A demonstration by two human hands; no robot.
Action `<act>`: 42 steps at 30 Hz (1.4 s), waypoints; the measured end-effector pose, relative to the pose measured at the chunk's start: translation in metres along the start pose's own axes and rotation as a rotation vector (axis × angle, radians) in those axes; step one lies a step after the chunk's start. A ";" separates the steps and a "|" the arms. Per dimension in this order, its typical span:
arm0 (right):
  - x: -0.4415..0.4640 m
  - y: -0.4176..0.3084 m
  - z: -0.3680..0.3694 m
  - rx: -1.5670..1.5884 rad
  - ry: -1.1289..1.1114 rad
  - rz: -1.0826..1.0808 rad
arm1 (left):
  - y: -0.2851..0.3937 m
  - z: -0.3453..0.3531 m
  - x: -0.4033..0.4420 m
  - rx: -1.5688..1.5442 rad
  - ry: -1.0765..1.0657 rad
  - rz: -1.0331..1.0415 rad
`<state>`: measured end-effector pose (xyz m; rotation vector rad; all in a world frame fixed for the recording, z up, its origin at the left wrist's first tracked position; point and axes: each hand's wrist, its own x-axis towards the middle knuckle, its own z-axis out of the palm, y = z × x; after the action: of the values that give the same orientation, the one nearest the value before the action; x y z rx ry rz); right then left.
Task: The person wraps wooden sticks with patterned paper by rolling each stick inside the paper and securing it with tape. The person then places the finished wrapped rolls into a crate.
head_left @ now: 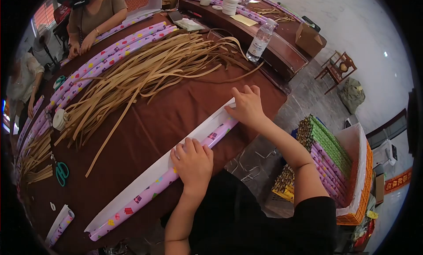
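Observation:
A long roll of pink-purple wrapping paper point(152, 192) with coloured gift prints lies diagonally along the near side of the table. Its white inner side point(132, 201) shows as a loose strip along the far edge. My left hand point(193, 160) is curled over the middle of the roll, fingers pressed on the paper. At the roll's upper right end, my right hand point(247, 106) grips the paper between thumb and fingers; its thumb is at the white edge. The fingertips' undersides are hidden.
Brown flat strips point(145, 72) are piled across the table beside more wrapped rolls point(94, 63). Green scissors point(62, 172) and a small paper roll point(61, 226) lie left. A water bottle point(260, 42) stands at the back. An orange crate point(362, 184) holds rolls at right. Two people work at upper left.

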<state>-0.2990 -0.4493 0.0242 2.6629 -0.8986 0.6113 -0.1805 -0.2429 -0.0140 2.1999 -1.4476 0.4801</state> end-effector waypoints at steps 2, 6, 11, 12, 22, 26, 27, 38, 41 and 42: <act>-0.001 -0.001 0.002 0.000 -0.004 0.007 | 0.000 0.003 -0.001 0.006 -0.001 0.001; -0.002 -0.002 0.006 -0.017 0.051 -0.007 | 0.000 0.003 -0.001 0.017 -0.001 0.005; -0.001 -0.005 0.008 -0.021 0.020 0.004 | 0.000 0.001 0.000 0.016 -0.029 0.001; 0.000 -0.005 0.008 -0.032 0.014 0.004 | 0.000 0.001 0.000 0.008 -0.027 0.001; 0.004 -0.011 0.008 -0.082 -0.034 0.029 | -0.002 -0.008 0.005 0.005 -0.028 0.033; 0.003 -0.012 0.003 -0.099 -0.038 0.026 | 0.007 -0.052 0.048 0.005 -0.479 0.071; 0.002 -0.011 0.006 -0.082 -0.043 0.031 | 0.010 -0.059 0.066 0.008 -0.657 0.104; -0.004 -0.011 0.018 0.068 0.014 0.140 | 0.037 0.080 0.190 -0.350 -0.789 0.064; -0.004 -0.008 0.022 0.078 -0.011 0.131 | 0.033 0.085 0.188 -0.654 -0.915 -0.067; -0.002 -0.006 0.020 0.061 -0.052 0.122 | 0.032 0.079 0.185 -0.848 -0.970 -0.166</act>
<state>-0.2905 -0.4508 0.0047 2.7049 -1.0796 0.6080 -0.1361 -0.4385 0.0232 1.7886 -1.4254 -1.2036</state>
